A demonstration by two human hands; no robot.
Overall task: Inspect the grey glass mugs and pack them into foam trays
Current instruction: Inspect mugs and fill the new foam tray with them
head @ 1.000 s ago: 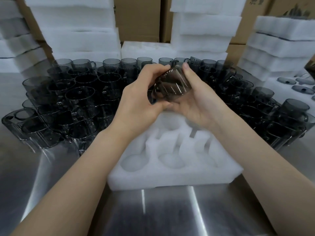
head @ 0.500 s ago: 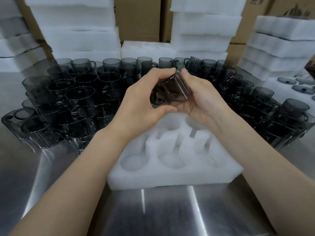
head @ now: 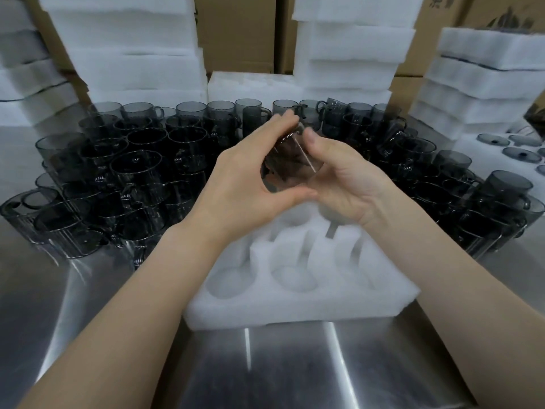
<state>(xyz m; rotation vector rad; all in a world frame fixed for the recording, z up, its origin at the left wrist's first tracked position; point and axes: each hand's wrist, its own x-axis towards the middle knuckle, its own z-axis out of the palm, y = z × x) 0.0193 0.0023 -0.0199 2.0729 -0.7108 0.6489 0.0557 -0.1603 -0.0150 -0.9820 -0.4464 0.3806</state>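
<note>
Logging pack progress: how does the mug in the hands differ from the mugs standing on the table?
The held mug is up in the air above the foam tray, gripped between the left hand and right hand; the table mugs sit on the steel table, untouched. The held mug is tilted; the table mugs stand upright, crowded together. Both are grey see-through glass.

The single camera sat on the person's head and looked forward and down, wide-angle and close, with the steel table (head: 265,379) at the lower frame edge and the stacked foam trays (head: 132,54) along the top.
</note>
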